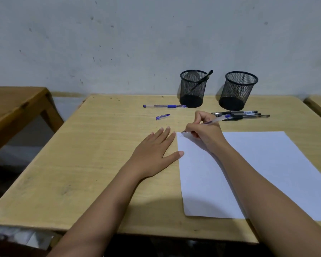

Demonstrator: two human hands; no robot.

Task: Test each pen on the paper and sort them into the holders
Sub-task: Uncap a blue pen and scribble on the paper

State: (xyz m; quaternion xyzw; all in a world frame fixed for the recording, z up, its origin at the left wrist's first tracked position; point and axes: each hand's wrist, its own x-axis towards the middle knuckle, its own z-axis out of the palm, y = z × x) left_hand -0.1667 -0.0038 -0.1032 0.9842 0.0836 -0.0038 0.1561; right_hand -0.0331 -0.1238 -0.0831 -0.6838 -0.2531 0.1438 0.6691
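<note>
Pinching a blue pen (214, 121), the right hand (206, 134) sets its tip on the paper (258, 164) at the far-left corner, left hand (156, 151) flat alongside; sorting seems barely begun, with one black pen (202, 80) in the left holder (193, 91), the right holder (237, 92) apparently empty, and loose black pens (245, 115) plus a second blue pen (165, 106) on the desk.

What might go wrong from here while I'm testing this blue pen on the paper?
The right hand writes with the blue pen at the very corner of the paper, so the tip may slip onto the table. The left hand lies mostly on the table, only its thumb at the sheet's edge, so the paper might shift. The loose blue cap may be forgotten.
</note>
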